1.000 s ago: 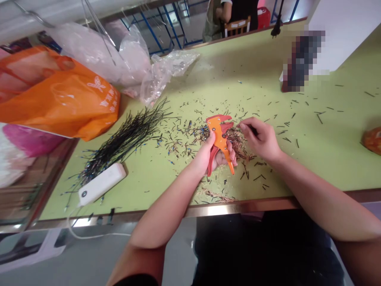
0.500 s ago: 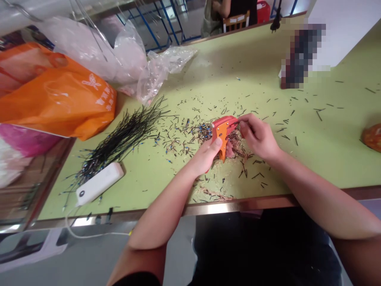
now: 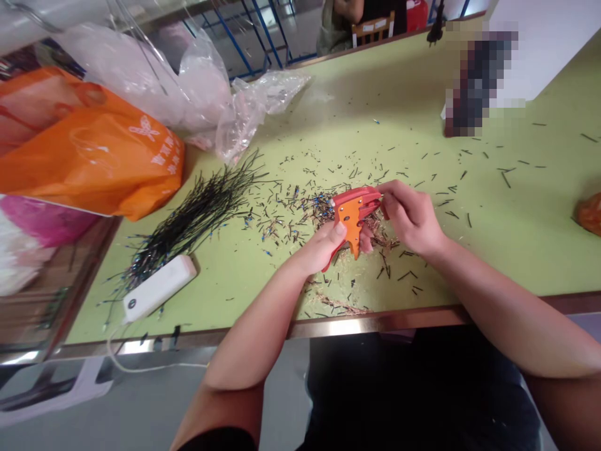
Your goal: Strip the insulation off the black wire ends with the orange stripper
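Left hand (image 3: 323, 245) is clenching the orange wire stripper (image 3: 352, 210). Right hand (image 3: 410, 216) fingers are pinching shut at its head, seemingly mid-strip, which calls for steady alignment.

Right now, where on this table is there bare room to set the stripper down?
Barest: between the white box and the left hand, and from the right hand to the orange lump at right. The middle is crowded with wire scraps.

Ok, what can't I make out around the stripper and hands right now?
Head view only:
- What the right hand pinches at the wire stripper: hidden by its fingers.
- Stripper handles: partly covered by the left hand.
- Dark object far right: pixelated.
- Orange thing: cut by right edge.
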Demonstrator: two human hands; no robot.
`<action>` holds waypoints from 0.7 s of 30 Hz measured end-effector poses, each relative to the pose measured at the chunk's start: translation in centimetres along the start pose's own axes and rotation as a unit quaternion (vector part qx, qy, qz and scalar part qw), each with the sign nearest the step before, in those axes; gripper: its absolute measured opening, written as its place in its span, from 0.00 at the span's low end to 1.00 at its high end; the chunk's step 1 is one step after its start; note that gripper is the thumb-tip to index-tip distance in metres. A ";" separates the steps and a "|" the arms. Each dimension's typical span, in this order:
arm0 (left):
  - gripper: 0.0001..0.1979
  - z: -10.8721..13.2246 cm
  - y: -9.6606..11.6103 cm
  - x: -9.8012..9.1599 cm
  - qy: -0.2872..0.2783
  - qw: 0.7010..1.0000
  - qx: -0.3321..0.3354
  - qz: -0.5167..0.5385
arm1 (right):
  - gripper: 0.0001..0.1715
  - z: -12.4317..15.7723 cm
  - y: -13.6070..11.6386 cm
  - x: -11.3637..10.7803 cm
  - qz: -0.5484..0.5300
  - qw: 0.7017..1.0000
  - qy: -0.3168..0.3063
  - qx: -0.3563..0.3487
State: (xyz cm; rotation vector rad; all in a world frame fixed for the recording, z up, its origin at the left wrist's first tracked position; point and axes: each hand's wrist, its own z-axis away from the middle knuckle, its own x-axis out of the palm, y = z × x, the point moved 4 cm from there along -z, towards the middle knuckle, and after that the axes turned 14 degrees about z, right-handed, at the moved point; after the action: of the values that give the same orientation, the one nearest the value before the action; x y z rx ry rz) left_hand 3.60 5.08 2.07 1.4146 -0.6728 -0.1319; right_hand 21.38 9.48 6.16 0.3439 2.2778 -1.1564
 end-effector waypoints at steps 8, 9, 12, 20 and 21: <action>0.33 1.5 4.2 -0.7 0.228 0.894 0.078 -0.379 | 0.13 -0.1 0.0 0.0 -0.005 1.000 0.014 0.010; 0.33 1.7 4.7 -0.9 0.257 0.875 0.083 -0.401 | 0.14 -0.1 0.1 0.0 -0.009 1.000 0.014 0.011; 0.32 1.6 4.7 -1.6 0.260 0.896 0.080 -0.351 | 0.14 -0.1 0.3 0.1 -0.017 1.000 0.009 0.012; 0.36 0.9 3.7 -2.4 0.244 0.920 0.037 -0.305 | 0.13 0.0 0.3 0.4 -0.006 1.000 -0.014 0.005; 0.35 1.0 4.1 -2.4 0.268 0.889 0.042 -0.368 | 0.13 0.0 0.3 0.4 -0.003 1.000 -0.011 0.001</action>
State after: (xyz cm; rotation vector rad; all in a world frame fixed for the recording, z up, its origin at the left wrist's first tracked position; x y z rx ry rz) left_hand -0.06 6.06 5.08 1.6355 0.3446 -0.2934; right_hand 21.20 9.66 5.73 0.3238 2.2597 -1.1608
